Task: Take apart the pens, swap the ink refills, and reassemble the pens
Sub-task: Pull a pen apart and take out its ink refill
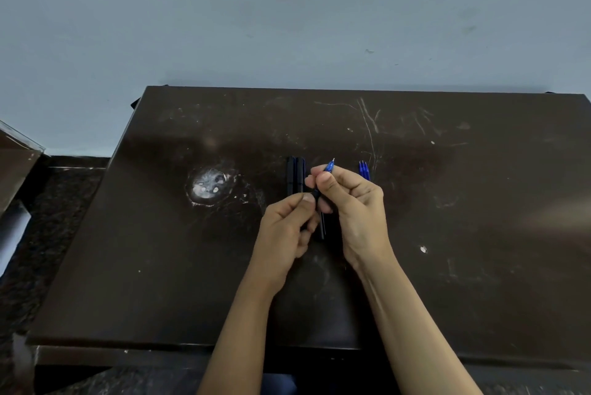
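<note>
Both hands meet above the middle of the dark table (160, 266) around one pen. My right hand (348, 203) pinches the pen's blue tip section (329, 166), whose metal point sticks up and away. My left hand (287, 225) grips the pen's black barrel (316, 195) just below it. A thin dark stick (323, 228) runs down between the hands; whether it is held or lying on the table I cannot tell. Two or three black pens (295, 175) lie side by side just beyond my left hand. Several blue refills (364, 170) lie together to the right of my right hand.
A whitish worn patch (209, 185) marks the tabletop to the left of the pens. The table's far edge meets a pale blue wall (287, 11). A brown box-like object (16, 164) stands off the table at far left. Dark speckled floor (57, 203) shows on the left.
</note>
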{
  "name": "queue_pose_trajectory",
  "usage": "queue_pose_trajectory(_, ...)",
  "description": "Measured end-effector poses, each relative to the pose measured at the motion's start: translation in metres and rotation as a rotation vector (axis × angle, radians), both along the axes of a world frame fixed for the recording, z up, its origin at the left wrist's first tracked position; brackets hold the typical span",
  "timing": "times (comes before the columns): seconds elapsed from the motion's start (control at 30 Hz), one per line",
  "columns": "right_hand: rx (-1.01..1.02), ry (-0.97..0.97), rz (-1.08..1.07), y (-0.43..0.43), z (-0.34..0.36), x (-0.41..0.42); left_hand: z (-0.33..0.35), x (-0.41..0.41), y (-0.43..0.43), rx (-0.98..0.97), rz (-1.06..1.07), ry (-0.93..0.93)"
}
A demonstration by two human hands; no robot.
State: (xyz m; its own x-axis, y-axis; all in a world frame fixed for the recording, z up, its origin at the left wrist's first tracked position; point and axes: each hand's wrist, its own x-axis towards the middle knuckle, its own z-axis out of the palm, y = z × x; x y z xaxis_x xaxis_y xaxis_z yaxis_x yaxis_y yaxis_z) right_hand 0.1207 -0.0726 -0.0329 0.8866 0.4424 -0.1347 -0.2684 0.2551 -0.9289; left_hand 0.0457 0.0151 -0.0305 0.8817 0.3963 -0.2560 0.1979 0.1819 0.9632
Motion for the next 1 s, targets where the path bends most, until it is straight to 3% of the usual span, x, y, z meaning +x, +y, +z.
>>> queue_pose_trajectory(0.1,0.045,0.001,0.104,-0.002,0.000,0.004,0.003,0.000,0.002,-0.191,-0.041,-0.016)
queue_pose_trajectory(0.27,0.057,0.056,0.092,0.000,-0.004,0.005,-0.006,0.002,-0.002,0.278,0.057,-0.044)
queue_pose_trajectory(0.33,0.024,0.046,0.028,0.001,-0.006,0.005,-0.010,0.002,0.001,0.361,0.095,-0.048)
queue_pose_trajectory(0.67,-0.047,0.072,-0.014,0.002,-0.010,0.004,-0.013,0.002,0.001,0.479,0.097,-0.012)
queue_pose_trajectory(0.83,0.010,0.138,0.014,0.003,-0.012,0.006,-0.012,0.002,0.001,0.466,0.109,0.003)
queue_pose_trajectory(1.0,-0.063,0.081,-0.012,0.004,-0.013,0.005,-0.013,0.003,0.002,0.449,0.114,0.000)
